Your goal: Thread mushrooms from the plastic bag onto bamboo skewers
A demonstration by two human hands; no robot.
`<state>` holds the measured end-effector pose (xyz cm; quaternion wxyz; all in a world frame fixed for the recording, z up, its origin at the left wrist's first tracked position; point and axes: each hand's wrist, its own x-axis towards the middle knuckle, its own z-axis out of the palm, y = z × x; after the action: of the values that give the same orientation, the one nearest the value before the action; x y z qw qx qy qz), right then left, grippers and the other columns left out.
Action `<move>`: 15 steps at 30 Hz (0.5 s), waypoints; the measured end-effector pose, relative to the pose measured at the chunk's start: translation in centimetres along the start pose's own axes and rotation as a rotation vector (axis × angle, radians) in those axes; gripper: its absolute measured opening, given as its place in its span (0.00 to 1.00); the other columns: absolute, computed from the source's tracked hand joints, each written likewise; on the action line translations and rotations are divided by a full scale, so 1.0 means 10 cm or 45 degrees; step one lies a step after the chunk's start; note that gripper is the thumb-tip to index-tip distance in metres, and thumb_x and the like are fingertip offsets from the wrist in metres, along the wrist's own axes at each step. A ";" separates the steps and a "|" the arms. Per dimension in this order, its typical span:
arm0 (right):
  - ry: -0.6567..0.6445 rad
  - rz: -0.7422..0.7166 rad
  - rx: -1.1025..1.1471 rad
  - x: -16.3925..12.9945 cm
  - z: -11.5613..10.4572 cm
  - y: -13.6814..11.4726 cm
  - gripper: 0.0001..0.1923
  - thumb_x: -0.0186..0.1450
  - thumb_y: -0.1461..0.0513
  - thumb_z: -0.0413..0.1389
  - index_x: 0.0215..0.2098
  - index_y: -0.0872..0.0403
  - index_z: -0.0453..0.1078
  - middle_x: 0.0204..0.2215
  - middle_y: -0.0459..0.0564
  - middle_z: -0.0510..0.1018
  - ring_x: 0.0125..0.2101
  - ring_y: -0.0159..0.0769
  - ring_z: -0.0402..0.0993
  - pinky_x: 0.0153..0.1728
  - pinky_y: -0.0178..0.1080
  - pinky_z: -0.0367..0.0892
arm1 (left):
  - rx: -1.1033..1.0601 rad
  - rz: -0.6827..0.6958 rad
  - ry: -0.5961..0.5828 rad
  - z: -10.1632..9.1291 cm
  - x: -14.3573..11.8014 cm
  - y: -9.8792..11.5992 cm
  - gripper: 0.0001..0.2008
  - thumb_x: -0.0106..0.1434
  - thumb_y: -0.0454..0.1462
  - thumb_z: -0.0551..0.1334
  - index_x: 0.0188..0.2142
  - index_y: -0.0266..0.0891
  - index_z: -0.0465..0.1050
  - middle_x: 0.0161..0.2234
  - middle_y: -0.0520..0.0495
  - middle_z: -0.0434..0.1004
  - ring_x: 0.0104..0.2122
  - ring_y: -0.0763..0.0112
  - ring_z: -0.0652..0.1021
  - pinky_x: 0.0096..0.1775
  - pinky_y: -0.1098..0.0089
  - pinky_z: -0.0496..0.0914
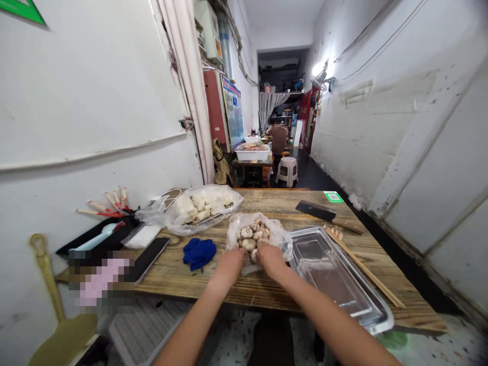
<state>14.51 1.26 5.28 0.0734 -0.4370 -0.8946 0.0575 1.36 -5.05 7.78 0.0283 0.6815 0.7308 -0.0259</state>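
A clear plastic bag (280,234) lies open at the middle of the wooden table (251,290), full of round, whitish-brown pieces (247,233) that look like mushrooms or garlic heads. My left hand (231,262) is closed on the near left rim of this bag. On its near right side, my right hand (270,258) is closed on the rim too, its fingertips against the pieces. Both hands' fingertips are partly hidden. Just left of the hands is a crumpled blue cloth (199,253). A metal tray (335,279) lies close on the right.
Behind on the left sits a bag of pale pieces (204,206). A cleaver (316,210) and long wooden sticks (366,269) lie at the right. A black box (102,236) and a phone-like dark slab (150,259) occupy the left end. Farther off, a person (279,138) sits near a stool (287,170).
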 end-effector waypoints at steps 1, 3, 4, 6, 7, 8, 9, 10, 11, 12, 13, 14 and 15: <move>0.002 0.010 -0.001 0.02 0.00 -0.02 0.13 0.63 0.65 0.43 0.41 0.60 0.65 0.37 0.59 0.75 0.37 0.43 0.72 0.34 0.38 0.63 | 0.031 -0.048 -0.020 -0.02 0.03 -0.03 0.15 0.60 0.36 0.48 0.39 0.33 0.70 0.36 0.33 0.73 0.37 0.57 0.74 0.36 0.61 0.66; -0.005 0.025 0.000 0.05 0.00 -0.04 0.13 0.63 0.65 0.43 0.40 0.61 0.66 0.37 0.59 0.75 0.37 0.43 0.72 0.33 0.38 0.63 | 0.062 -0.080 -0.049 -0.04 0.03 -0.08 0.14 0.58 0.37 0.51 0.34 0.29 0.72 0.34 0.30 0.74 0.36 0.53 0.75 0.35 0.60 0.66; -0.011 0.027 0.003 0.07 0.00 -0.04 0.13 0.63 0.64 0.44 0.40 0.60 0.67 0.37 0.60 0.75 0.37 0.43 0.72 0.33 0.37 0.63 | 0.062 -0.061 -0.058 -0.03 0.01 -0.10 0.14 0.57 0.37 0.52 0.33 0.29 0.72 0.34 0.30 0.74 0.36 0.53 0.75 0.35 0.61 0.66; -0.023 0.017 0.021 0.09 -0.01 -0.03 0.13 0.62 0.63 0.45 0.39 0.60 0.68 0.37 0.59 0.75 0.37 0.43 0.72 0.33 0.37 0.63 | 0.055 -0.003 -0.080 -0.01 -0.06 -0.11 0.12 0.56 0.37 0.54 0.34 0.31 0.72 0.35 0.33 0.74 0.36 0.57 0.75 0.36 0.64 0.66; -0.028 0.006 0.034 0.09 -0.02 -0.02 0.13 0.62 0.62 0.45 0.39 0.59 0.68 0.37 0.58 0.75 0.38 0.42 0.72 0.34 0.36 0.63 | 0.048 0.018 -0.089 0.01 -0.10 -0.11 0.12 0.56 0.36 0.54 0.35 0.32 0.72 0.35 0.35 0.74 0.36 0.58 0.75 0.36 0.65 0.66; -0.033 -0.006 0.048 0.09 -0.03 -0.01 0.13 0.61 0.61 0.46 0.38 0.58 0.69 0.37 0.57 0.76 0.39 0.42 0.71 0.34 0.36 0.62 | 0.038 0.031 -0.095 0.02 -0.15 -0.10 0.12 0.57 0.36 0.53 0.35 0.32 0.71 0.34 0.35 0.75 0.36 0.60 0.75 0.36 0.66 0.66; -0.036 -0.018 0.061 0.08 -0.04 0.01 0.12 0.61 0.62 0.47 0.38 0.57 0.69 0.38 0.56 0.76 0.39 0.41 0.71 0.34 0.35 0.62 | 0.027 0.042 -0.097 0.04 -0.20 -0.08 0.12 0.57 0.36 0.52 0.34 0.31 0.71 0.34 0.35 0.75 0.35 0.60 0.75 0.36 0.66 0.66; -0.041 -0.027 0.073 0.07 -0.05 0.03 0.12 0.60 0.62 0.47 0.37 0.56 0.70 0.38 0.55 0.76 0.40 0.41 0.71 0.35 0.35 0.62 | 0.015 0.053 -0.094 0.06 -0.26 -0.06 0.12 0.58 0.36 0.51 0.33 0.31 0.71 0.33 0.35 0.74 0.35 0.60 0.75 0.36 0.67 0.66; -0.045 -0.033 0.083 0.05 -0.06 0.05 0.11 0.60 0.63 0.48 0.37 0.56 0.70 0.37 0.54 0.76 0.40 0.40 0.71 0.35 0.35 0.62 | 0.002 0.071 -0.085 0.07 -0.33 -0.04 0.13 0.59 0.36 0.51 0.32 0.31 0.71 0.33 0.35 0.74 0.35 0.61 0.75 0.36 0.67 0.65; -0.050 -0.035 0.090 0.03 -0.08 0.07 0.11 0.59 0.64 0.48 0.36 0.55 0.70 0.37 0.54 0.76 0.40 0.40 0.71 0.35 0.35 0.62 | -0.015 0.094 -0.072 0.09 -0.41 -0.01 0.13 0.59 0.36 0.50 0.32 0.32 0.71 0.33 0.36 0.74 0.35 0.61 0.75 0.36 0.67 0.65; -0.055 -0.035 0.096 0.00 -0.09 0.08 0.11 0.59 0.65 0.48 0.35 0.55 0.71 0.36 0.54 0.76 0.40 0.40 0.71 0.35 0.35 0.61 | -0.032 0.117 -0.057 0.11 -0.49 0.01 0.14 0.60 0.37 0.49 0.31 0.33 0.71 0.33 0.37 0.74 0.34 0.61 0.75 0.36 0.67 0.65; -0.060 -0.034 0.100 -0.03 -0.11 0.09 0.11 0.58 0.65 0.48 0.34 0.55 0.71 0.36 0.54 0.77 0.39 0.40 0.71 0.35 0.35 0.61 | -0.055 0.139 -0.041 0.12 -0.57 0.04 0.15 0.60 0.37 0.48 0.31 0.34 0.71 0.32 0.37 0.74 0.34 0.61 0.75 0.36 0.67 0.65; -0.063 -0.029 0.102 -0.06 -0.12 0.10 0.10 0.58 0.65 0.48 0.33 0.54 0.72 0.35 0.54 0.77 0.39 0.40 0.71 0.35 0.35 0.61 | -0.086 0.164 -0.031 0.13 -0.64 0.06 0.16 0.61 0.38 0.47 0.30 0.35 0.71 0.32 0.38 0.74 0.33 0.62 0.75 0.35 0.67 0.64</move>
<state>15.86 1.39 6.20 0.0694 -0.4218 -0.8981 0.1032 2.43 -11.44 7.02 0.0620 0.7254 0.6855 -0.0077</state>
